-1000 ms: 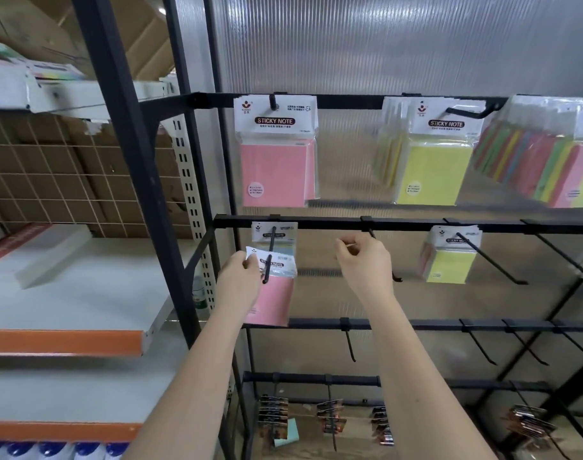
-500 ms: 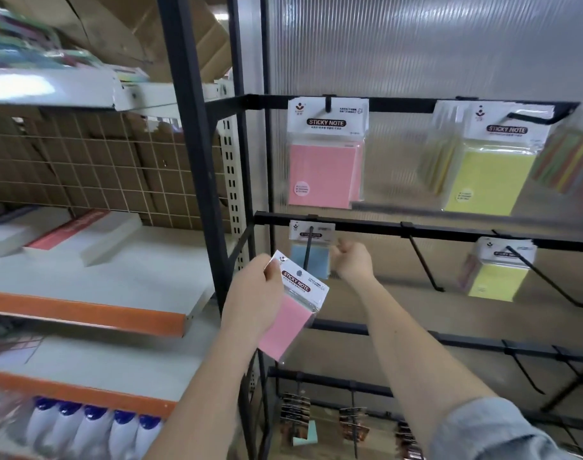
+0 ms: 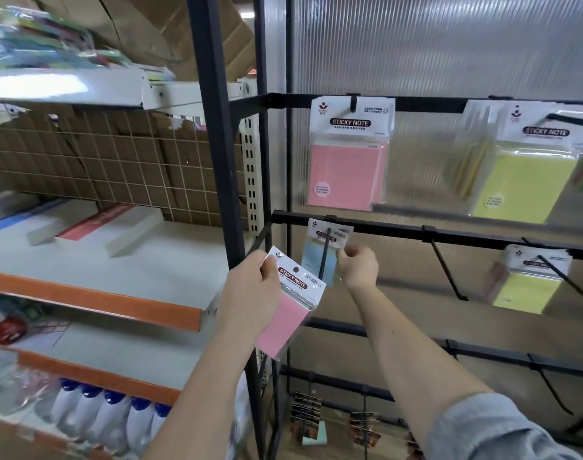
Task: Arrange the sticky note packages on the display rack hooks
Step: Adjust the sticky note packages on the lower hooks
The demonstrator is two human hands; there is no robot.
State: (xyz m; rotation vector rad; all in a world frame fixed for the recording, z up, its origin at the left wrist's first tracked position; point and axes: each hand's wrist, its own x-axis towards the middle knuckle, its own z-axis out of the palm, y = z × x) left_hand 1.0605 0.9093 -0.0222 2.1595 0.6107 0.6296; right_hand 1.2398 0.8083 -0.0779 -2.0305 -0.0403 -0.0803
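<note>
Our left hand (image 3: 250,293) was raised in front of the rack's black post (image 3: 217,127), fingers curled around the white header of a pink sticky note pack (image 3: 291,307), which hung tilted, free of any hook. Just right of it, a blue pack (image 3: 320,260) hung on the left hook (image 3: 326,252) of the middle bar (image 3: 399,232). Our right hand (image 3: 358,265) reached forward with the arm outstretched, fingers clenched at that blue pack's right edge; whether they pinched it we could not tell.
</note>
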